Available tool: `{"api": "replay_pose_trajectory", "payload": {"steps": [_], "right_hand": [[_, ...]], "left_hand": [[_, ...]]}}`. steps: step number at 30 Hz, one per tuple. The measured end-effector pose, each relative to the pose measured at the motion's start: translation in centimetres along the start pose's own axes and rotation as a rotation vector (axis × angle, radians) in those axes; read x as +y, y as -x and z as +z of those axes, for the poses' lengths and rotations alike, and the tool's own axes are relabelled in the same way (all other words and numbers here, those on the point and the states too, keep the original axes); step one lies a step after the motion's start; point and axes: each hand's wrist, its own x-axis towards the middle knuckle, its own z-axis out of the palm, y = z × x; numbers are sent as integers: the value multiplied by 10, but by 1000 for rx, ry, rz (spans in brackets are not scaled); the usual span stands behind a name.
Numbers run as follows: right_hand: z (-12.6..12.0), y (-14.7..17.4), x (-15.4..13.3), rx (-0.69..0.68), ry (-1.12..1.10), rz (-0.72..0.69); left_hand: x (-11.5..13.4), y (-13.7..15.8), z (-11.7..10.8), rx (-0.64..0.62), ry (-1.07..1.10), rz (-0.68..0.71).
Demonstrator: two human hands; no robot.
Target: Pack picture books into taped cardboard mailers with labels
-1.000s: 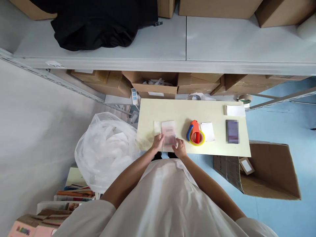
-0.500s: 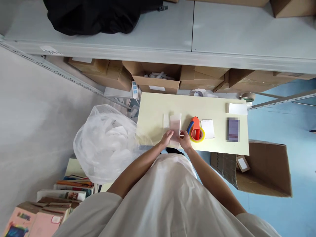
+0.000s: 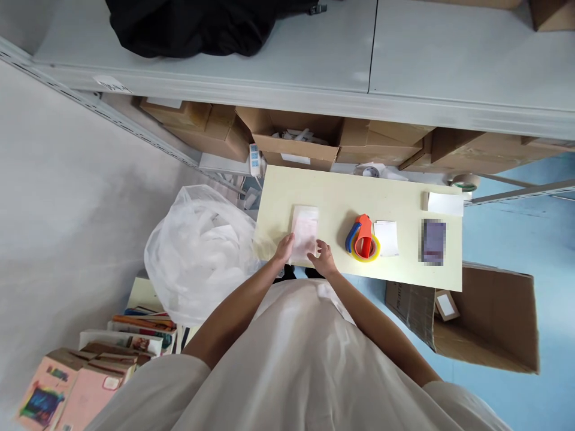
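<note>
My left hand [image 3: 284, 246] is touching the left side of a pinkish packet in translucent wrap [image 3: 305, 227]; I cannot tell how tightly. My right hand [image 3: 322, 260] is spreading thumb and fingers at its right side. The packet is lying at the bench's [image 3: 332, 191] front edge, left of centre. Beyond the left edge, a plastic bag [image 3: 162, 251] is holding white material [image 3: 211, 257]; beyond the back edge, an open carton [image 3: 277, 144], white pieces [image 3: 302, 136]; by the right front corner, a large cardboard box [image 3: 498, 323], a small brown box [image 3: 446, 304].

No txt we can read for sure: the white label [image 3: 112, 84] on the shelf [image 3: 287, 66] edge has dark chars, too blurry; print on the floor box [image 3: 489, 317] is illegible too.
</note>
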Motion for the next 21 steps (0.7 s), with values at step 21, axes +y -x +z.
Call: {"api": "replay_pose_trajectory", "payload": {"steps": [21], "right_hand": [[19,-81,-58,-114,-201,170]], "left_hand": [[25,-59,-29,179,-55,-57]]}}
